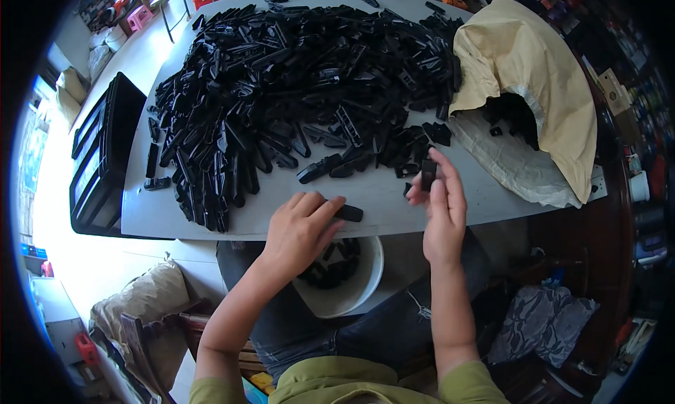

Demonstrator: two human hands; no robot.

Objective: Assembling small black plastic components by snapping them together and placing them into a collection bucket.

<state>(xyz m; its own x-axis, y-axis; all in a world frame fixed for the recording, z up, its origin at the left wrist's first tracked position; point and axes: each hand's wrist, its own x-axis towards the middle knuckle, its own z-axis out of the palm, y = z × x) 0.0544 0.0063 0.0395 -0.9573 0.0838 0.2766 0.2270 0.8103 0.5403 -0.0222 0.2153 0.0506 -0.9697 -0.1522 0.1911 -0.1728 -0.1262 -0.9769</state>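
A broad heap of black plastic parts (281, 74) covers much of the grey table (281, 214). At the table's front edge, my left hand (299, 228) is closed on a short black plastic part (349, 213), which sticks out past the fingers to the right. To the right of it, my right hand (444, 214) is raised over the table, pinching a small dark part (428, 174) between thumb and fingers. Below my left hand, between my knees, a white bucket (373, 274) has several black parts in it.
An open tan sack (527, 60) with black pieces in its mouth lies on the table's right side. Against the left edge stands a black crate (105, 158). Chairs flank my legs, one with a sack (144, 298), the other with patterned cloth (541, 323).
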